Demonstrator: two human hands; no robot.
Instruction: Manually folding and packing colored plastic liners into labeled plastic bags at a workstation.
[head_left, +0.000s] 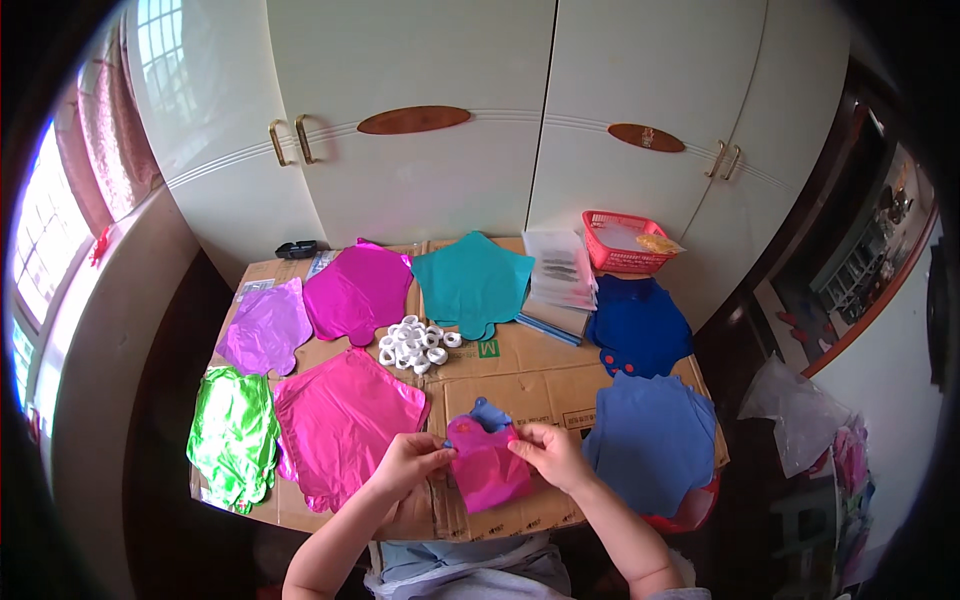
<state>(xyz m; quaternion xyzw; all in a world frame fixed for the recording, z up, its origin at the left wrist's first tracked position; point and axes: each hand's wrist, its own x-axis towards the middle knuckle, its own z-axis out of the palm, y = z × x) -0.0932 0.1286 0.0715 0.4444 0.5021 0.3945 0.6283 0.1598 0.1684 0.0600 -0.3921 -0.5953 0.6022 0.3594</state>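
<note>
Near the front of the cardboard-covered table, a pink foil balloon (492,478), flat and folded, hangs between my two hands. My left hand (408,464) pinches its upper left edge, and my right hand (553,457) pinches the upper right. A blue foil piece (490,412) shows just beyond the pink one; whether it is folded with it I cannot tell. Left of my hands lies a stack of hot-pink flat foil balloons (350,425). To the right is a greyish-blue stack (652,440).
Around the cardboard (510,380) lie green (235,435), lilac (265,325), magenta (358,290), teal (472,280) and dark blue (640,322) foil stacks. Small white rings (412,348) are heaped mid-table. Clear plastic sleeves (558,268) and a red basket (600,258) stand at the back.
</note>
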